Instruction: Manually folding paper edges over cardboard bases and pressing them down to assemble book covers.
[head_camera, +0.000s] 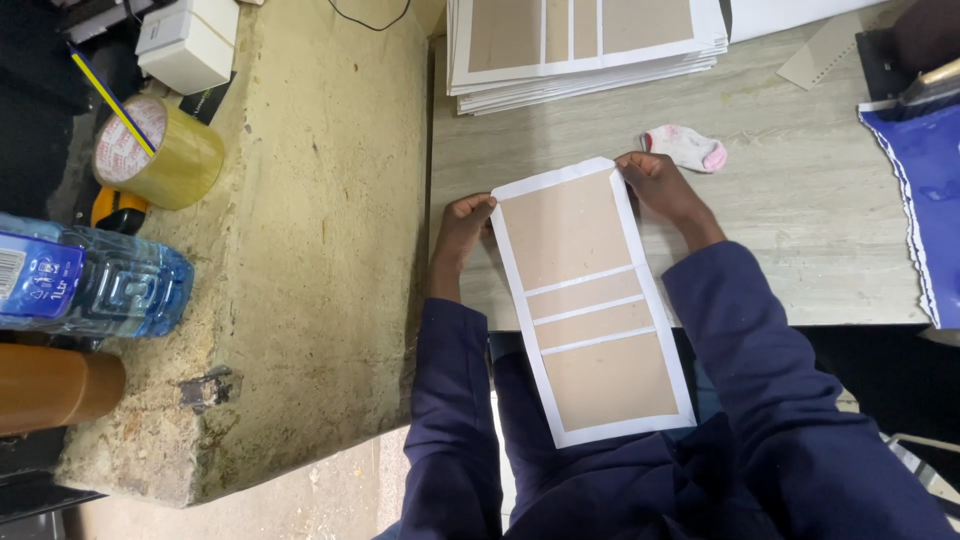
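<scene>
At the near edge of the grey surface (800, 250): brown-and-white panelled sheet (590, 300) held flat, lower half hanging over the lap.

Left hand (462, 232) pinching the sheet's upper left edge, right hand (660, 185) clamped on its upper right corner, hands apart at sheet width. Apparently squaring up, ahead of a fold; next move likely calls for an even grip along a white line. Stack of like sheets (585, 45) lying beyond, pink sock (688, 147) beside the right hand, tape roll (160, 150) and water bottle (90, 282) off left.
</scene>
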